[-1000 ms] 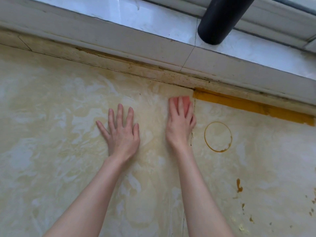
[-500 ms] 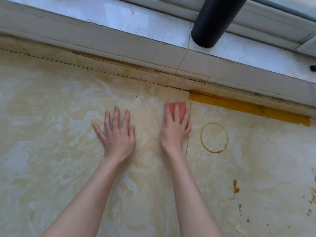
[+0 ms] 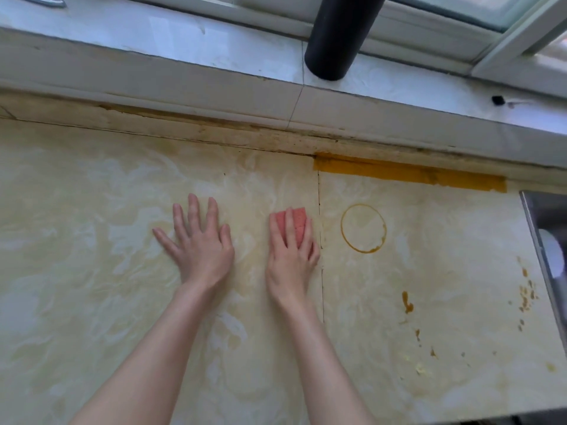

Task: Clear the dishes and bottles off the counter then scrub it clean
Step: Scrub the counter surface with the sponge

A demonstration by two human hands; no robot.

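Note:
A pale yellow marbled counter fills the view, smeared with whitish suds. My right hand presses a pink sponge flat onto it, just left of a seam in the surface. My left hand lies flat beside it, fingers spread, holding nothing. A brown ring stain sits right of the sponge, apart from it. Brown drips and spots dot the counter's right part.
An orange strip runs along the grimy back edge. A black cylinder stands on the white window ledge. A metal sink rim shows at the right edge.
My right hand has pulled the sponge back toward me, away from the back edge. My left hand stays flat beside it. The view has widened to show the sink.

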